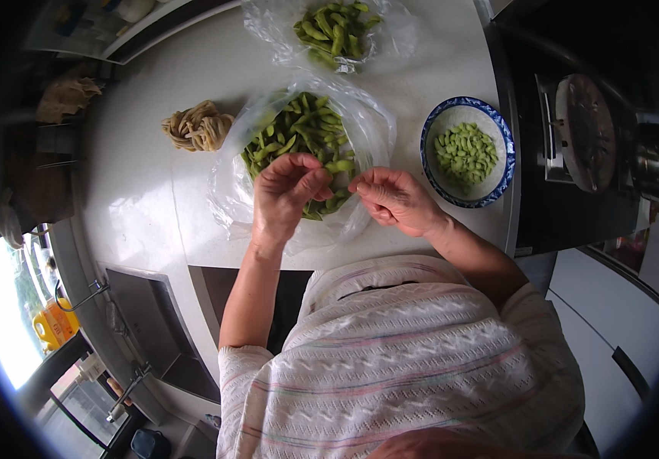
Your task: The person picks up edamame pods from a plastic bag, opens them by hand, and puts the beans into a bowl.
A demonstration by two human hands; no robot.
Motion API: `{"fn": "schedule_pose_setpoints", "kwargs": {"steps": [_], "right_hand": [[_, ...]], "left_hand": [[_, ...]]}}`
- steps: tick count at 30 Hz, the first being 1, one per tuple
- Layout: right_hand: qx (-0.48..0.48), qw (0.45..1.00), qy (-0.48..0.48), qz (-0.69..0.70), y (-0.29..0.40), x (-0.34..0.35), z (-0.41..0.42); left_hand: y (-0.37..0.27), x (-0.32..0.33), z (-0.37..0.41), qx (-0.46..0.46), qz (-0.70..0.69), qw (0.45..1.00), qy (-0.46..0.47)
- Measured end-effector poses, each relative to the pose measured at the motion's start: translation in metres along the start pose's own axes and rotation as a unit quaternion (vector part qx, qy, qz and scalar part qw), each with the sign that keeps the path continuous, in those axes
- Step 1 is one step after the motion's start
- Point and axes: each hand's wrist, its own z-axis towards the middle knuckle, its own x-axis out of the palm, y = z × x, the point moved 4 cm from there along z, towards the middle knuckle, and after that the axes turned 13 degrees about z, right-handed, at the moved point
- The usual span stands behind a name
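Note:
My left hand (pixel 298 186) pinches a green soybean pod (pixel 339 166) between thumb and forefinger. Just to its right is my right hand (pixel 398 198), thumb and forefinger pressed together near the pod's lower end; anything small between them is hidden. Both hands are over an opened clear plastic bag (pixel 375 117) heaped with green soybean pods (pixel 300 126). On the right, a white bowl with a blue-patterned rim (pixel 467 102) contains shelled green beans (pixel 466 154).
Behind the first bag lies a second plastic bag (pixel 272 34) of pods (pixel 335 31). A bundle of tan, noodle-like strands (pixel 197 127) rests on the white countertop (pixel 140 137). A black cooktop (pixel 541 218) borders the right side. At lower left is a sink (pixel 151 327).

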Motion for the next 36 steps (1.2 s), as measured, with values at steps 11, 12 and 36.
{"fn": "schedule_pose_setpoints", "kwargs": {"steps": [11, 12, 36], "right_hand": [[-0.132, 0.981, -0.057, -0.132, 0.010, 0.000, -0.005], [-0.131, 0.982, -0.058, -0.125, 0.010, -0.001, -0.006], [-0.085, 0.995, 0.014, -0.045, 0.011, 0.005, -0.011]], "left_hand": [[0.001, 0.034, -0.021, 0.045, 0.206, 0.977, -0.013], [-0.005, 0.036, -0.022, 0.081, 0.254, 0.963, -0.028], [0.020, 0.037, -0.020, -0.103, -0.197, 0.972, 0.080]]}}
